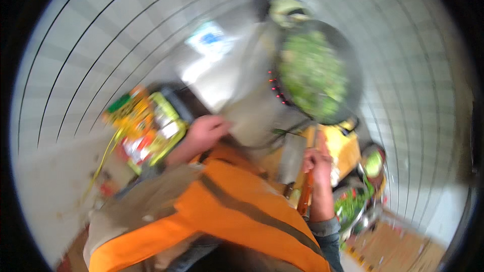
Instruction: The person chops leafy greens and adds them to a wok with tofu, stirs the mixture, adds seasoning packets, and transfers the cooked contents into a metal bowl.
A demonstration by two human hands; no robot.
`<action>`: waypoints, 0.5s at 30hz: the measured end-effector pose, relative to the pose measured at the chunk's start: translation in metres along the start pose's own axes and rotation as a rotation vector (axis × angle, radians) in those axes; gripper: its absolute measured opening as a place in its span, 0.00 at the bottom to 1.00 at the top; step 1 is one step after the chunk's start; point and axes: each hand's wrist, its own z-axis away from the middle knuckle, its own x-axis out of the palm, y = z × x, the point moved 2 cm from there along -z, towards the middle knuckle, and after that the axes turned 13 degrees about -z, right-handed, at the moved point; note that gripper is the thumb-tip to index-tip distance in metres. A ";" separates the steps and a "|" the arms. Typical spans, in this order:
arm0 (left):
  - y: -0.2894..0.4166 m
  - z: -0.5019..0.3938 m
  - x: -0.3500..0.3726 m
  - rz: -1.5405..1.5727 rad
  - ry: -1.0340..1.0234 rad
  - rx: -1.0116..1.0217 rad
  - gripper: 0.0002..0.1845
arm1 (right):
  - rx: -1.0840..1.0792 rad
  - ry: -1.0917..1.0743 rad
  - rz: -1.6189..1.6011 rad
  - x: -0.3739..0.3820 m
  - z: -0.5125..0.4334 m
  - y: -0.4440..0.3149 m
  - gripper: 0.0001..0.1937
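My right hand (318,162) is closed around a long utensil with an orange-brown handle (305,193), whose far end is blurred. Just left of it, a broad grey blade (292,155), apparently a cleaver, lies by a wooden board. Beyond that hand, a dark wok (354,71) holds chopped green vegetables (314,73) on a cooker with red lights (278,90). My left hand (208,132) is at the front edge of the metal counter (245,117), beside a yellow-green basket. Its fingers look curled, but blur hides whether they hold anything.
Packets (141,121) fill the yellow-green basket (177,138) at left. A white-and-blue packet (210,39) lies at the back. A pale round container (285,9) stands behind the wok. At right are a yellow board (342,145), a small bowl (382,155) and chopped greens (349,206).
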 end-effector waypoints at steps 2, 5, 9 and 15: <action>-0.001 0.006 0.009 -0.075 0.064 0.155 0.17 | -0.083 -0.072 0.018 0.000 -0.021 0.006 0.34; -0.014 0.027 0.031 0.119 0.054 0.065 0.14 | -0.100 -0.139 -0.056 -0.016 -0.044 0.017 0.32; -0.051 0.070 0.074 0.232 0.124 -0.084 0.13 | -0.060 -0.139 -0.049 -0.066 -0.020 0.038 0.26; -0.189 0.152 0.094 0.256 0.648 -0.497 0.13 | 0.033 -0.137 0.459 -0.113 0.041 0.095 0.21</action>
